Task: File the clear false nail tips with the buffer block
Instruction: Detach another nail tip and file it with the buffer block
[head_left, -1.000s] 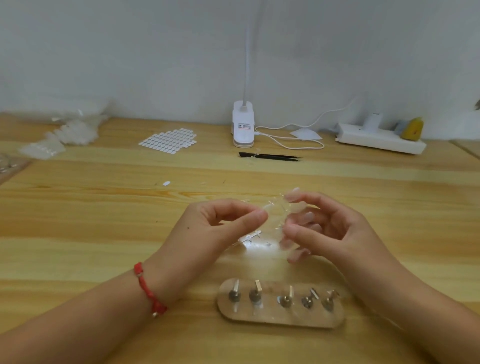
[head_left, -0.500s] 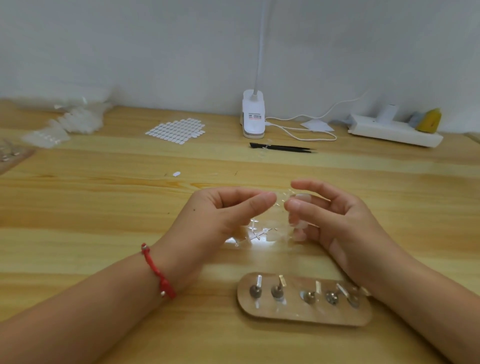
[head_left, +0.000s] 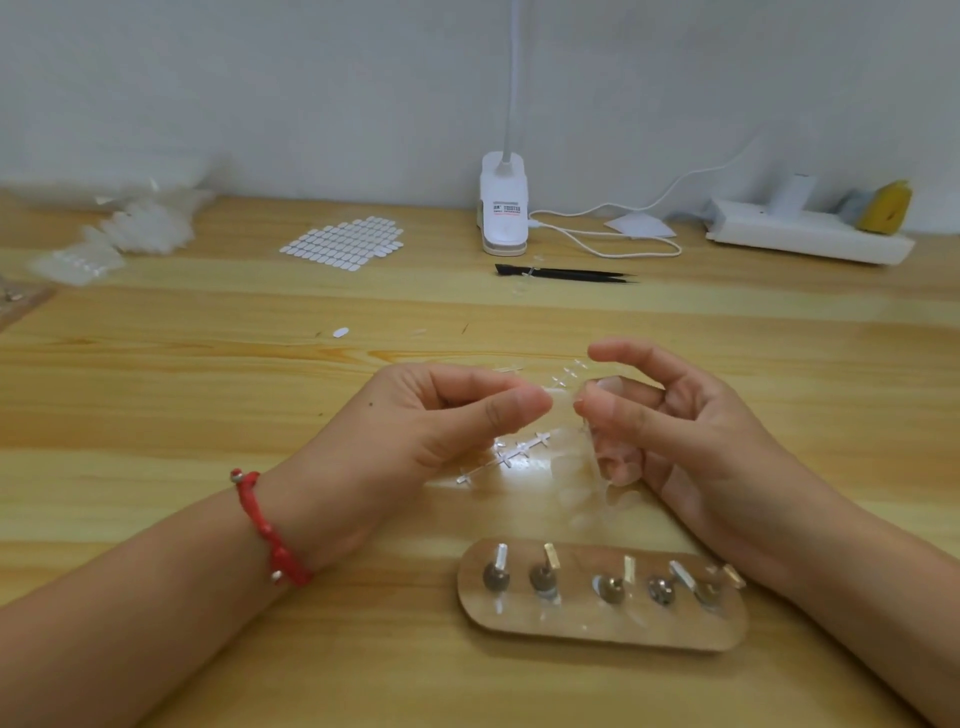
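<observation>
In the head view, a clear strip of false nail tips (head_left: 521, 450) is held above the wooden table (head_left: 208, 395), between both hands. It is pinched by the left hand (head_left: 441, 421) at thumb and forefinger, and by the right hand (head_left: 675, 426), whose forefinger is lifted. A wooden peg stand (head_left: 602, 631) lies nearer.

Soft, rather dull light falls from above, leaving one white glare patch on the bench (head_left: 208, 415) where the clear false nail tips (head_left: 514, 457) nearly wash out. Shadows under the left hand (head_left: 441, 415) and right hand (head_left: 675, 431) are faint and diffuse. The wide lens bows the bench's far edge, and the far-left corner is soft and smeary.
</observation>
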